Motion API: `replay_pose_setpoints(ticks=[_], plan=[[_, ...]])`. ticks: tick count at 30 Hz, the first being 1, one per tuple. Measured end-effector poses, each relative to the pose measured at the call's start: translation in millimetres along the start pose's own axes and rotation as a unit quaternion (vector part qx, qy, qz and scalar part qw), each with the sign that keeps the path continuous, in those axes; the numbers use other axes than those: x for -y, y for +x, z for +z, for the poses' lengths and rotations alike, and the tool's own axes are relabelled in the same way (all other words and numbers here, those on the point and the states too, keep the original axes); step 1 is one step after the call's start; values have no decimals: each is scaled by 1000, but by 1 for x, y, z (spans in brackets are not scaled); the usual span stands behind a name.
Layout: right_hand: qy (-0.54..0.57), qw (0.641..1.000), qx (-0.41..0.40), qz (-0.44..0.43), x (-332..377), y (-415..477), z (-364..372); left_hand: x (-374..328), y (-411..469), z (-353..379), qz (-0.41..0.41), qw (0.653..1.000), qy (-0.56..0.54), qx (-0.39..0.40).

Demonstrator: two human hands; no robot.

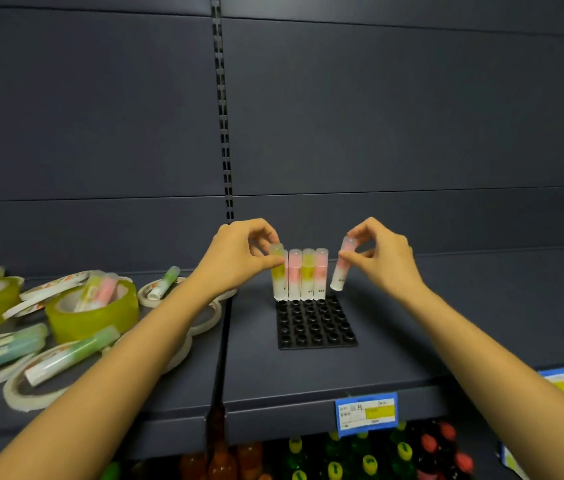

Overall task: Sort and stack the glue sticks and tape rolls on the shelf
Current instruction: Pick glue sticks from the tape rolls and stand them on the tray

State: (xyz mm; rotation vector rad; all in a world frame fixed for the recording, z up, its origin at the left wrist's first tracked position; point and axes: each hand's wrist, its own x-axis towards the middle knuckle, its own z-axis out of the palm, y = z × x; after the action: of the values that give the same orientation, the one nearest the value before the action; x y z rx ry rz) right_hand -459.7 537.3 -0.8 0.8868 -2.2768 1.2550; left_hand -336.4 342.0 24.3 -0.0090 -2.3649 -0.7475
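while our left hand (239,258) pinches a yellow glue stick (277,271) upright at the back left corner of the black socket tray (315,327), our right hand (382,258) pinches a pink glue stick (342,268), tilted, just right of the row of standing sticks (308,275). left of the shelf seam, yellow tape rolls (100,320), flat white tape rolls (27,393) and loose glue sticks (72,355) crowd beside our left forearm. the tray's front sockets stand open, and bare shelf (464,323) spreads to its right. a blue price label (366,414) on the shelf lip is too blurred to read; bottles (363,459) sit below.
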Motion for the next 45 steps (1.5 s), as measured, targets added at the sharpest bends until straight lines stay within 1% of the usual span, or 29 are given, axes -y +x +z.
replay_pose_setpoints(ticks=[5,11,15,17,20,22,25,27,33,37,40,42,43,45], plan=[[-31,998,38,-26,-8,0,16,-2,-4,6,-16,999,15,-23],[-126,989,54,-59,-14,6,20,2,-6,11,-41,998,37,-39],[-163,982,61,-80,-15,11,12,4,-8,18,-53,997,38,-50],[-179,977,88,-75,-17,13,7,3,-9,21,-54,996,41,-52],[-192,967,150,-76,-22,10,3,2,-10,26,-55,996,44,-60],[-181,967,156,-89,-25,6,2,2,-9,27,-58,995,51,-66],[-123,979,128,-104,-21,1,-2,3,-10,32,-57,994,67,-63],[-102,980,122,-123,-14,-1,-4,4,-10,36,-51,993,84,-60],[-69,976,110,-177,5,-6,-3,7,-11,45,-25,977,204,-49],[-71,970,109,-204,16,-7,2,6,-17,47,-20,968,246,-52],[-60,967,122,-216,25,-9,7,5,-21,42,-30,960,278,-5],[-46,965,130,-221,33,-10,10,7,-28,37,-31,958,283,35],[-41,965,133,-222,37,-10,13,9,-34,32,-35,961,273,39],[-35,964,139,-222,47,-9,20,13,-43,18,-46,967,251,6]])
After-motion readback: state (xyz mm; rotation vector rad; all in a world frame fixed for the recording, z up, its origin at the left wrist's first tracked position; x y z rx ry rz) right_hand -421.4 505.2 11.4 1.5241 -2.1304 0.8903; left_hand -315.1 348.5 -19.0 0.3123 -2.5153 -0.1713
